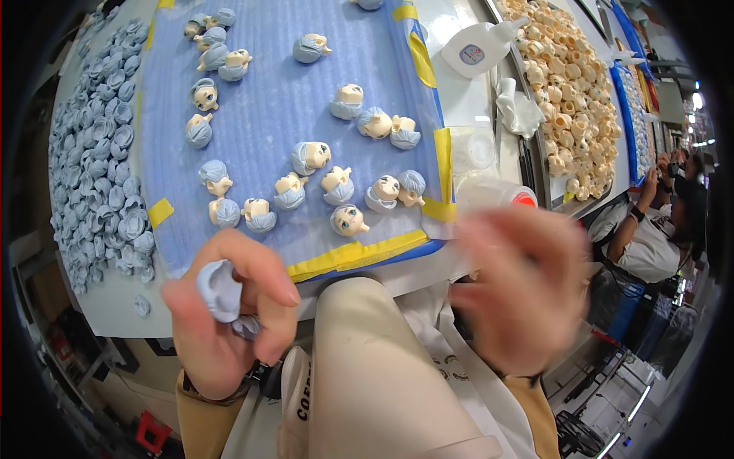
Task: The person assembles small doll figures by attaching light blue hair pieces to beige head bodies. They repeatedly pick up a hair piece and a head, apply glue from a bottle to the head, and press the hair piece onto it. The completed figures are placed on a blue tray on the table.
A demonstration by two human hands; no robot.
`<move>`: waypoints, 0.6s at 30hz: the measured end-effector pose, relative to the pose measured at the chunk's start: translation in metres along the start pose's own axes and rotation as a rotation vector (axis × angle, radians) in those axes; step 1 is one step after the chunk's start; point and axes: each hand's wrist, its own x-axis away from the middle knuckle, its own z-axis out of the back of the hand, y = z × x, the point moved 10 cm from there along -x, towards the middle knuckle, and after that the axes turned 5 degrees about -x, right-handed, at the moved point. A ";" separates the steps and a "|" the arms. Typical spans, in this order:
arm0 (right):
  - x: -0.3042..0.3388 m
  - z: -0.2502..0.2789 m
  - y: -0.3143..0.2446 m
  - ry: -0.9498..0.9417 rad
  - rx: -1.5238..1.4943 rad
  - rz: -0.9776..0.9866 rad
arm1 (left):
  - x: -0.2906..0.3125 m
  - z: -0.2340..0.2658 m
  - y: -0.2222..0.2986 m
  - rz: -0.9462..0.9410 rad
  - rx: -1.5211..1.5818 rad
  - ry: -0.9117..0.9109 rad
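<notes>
My left hand [233, 317] is closed with a light blue doll hair piece [222, 289], hollow side showing, between thumb and fingers. A second blue hair piece [246, 327] sits lower, against the curled fingers. My right hand [527, 291] is smeared by motion near the table's front edge, beside a clear container with a red part [493, 197]. Whether it holds anything does not show. Ahead of both hands, several small doll heads with blue hair [350, 220] lie scattered on a blue foam-lined tray [260, 99].
Loose blue hair pieces [99, 161] are heaped left of the tray. To the right stand a white squeeze bottle [478, 50], a crumpled white tissue [520, 111] and a tray of face pieces [569, 92]. A pale cylinder [367, 359] rises between my forearms. A co-worker [650, 237] sits at far right.
</notes>
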 end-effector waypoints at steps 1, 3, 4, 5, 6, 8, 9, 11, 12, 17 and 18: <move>0.018 0.036 0.023 0.235 0.128 -0.155 | -0.003 -0.003 0.001 -0.001 0.018 -0.028; 0.068 0.090 0.080 0.695 0.177 -0.641 | 0.000 0.006 0.002 -0.033 -0.008 0.054; 0.079 0.104 0.110 0.668 0.241 -0.680 | 0.002 0.009 0.003 -0.055 -0.029 0.045; 0.094 0.108 0.146 0.551 0.267 -0.756 | 0.001 0.008 0.003 -0.075 -0.051 0.025; 0.108 0.102 0.176 0.383 0.296 -0.749 | 0.001 0.008 0.000 -0.047 -0.101 0.046; 0.119 0.083 0.203 0.227 0.269 -0.828 | 0.002 0.011 -0.001 0.014 -0.213 0.105; 0.119 0.074 0.209 0.170 0.264 -0.850 | 0.002 0.013 -0.001 0.016 -0.228 0.121; 0.117 0.064 0.214 0.147 0.336 -0.794 | 0.002 0.014 -0.001 0.018 -0.259 0.157; 0.115 0.060 0.215 0.136 0.371 -0.763 | 0.003 0.014 -0.001 0.021 -0.243 0.184; 0.112 0.085 0.171 0.367 0.333 -0.723 | 0.003 0.011 -0.002 0.065 -0.103 0.163; 0.107 0.089 0.154 0.418 0.330 -0.709 | 0.005 0.011 -0.003 0.072 -0.128 0.142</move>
